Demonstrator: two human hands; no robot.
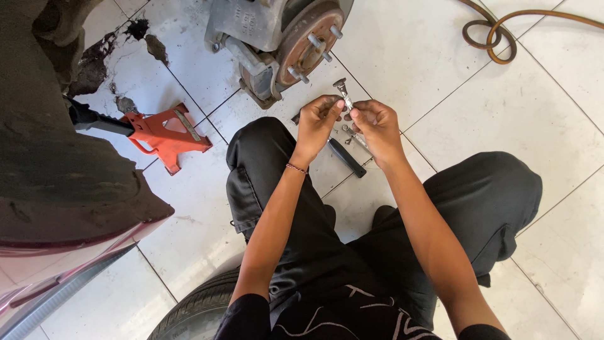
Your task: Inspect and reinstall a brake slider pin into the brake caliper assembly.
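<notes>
While the person sits cross-legged on the tiled floor [478, 113], this is how things stand:

Left hand: the left hand [316, 121] has its fingers closed round the lower part of a small metal bolt [343, 93], pinching it from the left.
Right hand: the right hand [376, 123] meets it from the other side, fingers curled shut on the same bolt, thumb tips nearly touching.
Bolt: held upright between both hands above the floor, its flanged head poking out on top; the shank is mostly hidden by the fingers.
Beneath the hands: a black-handled tool [345, 157] lies on the tiles, with a few small metal pieces [350, 131] just beside it.
Ahead: a bare wheel hub [306, 39] with studs and a brake caliper, close to the bolt.
Left side: an orange jack stand [165, 135] under the car body [56, 157].
Far corner: a coiled hose [491, 34], well apart.
Risk: as I see it, the grip is fingertip-only, so a slip could drop the bolt among the loose pieces, where it might roll off across the smooth tiles.
Risk: greasy fingers would make that likelier.
</notes>
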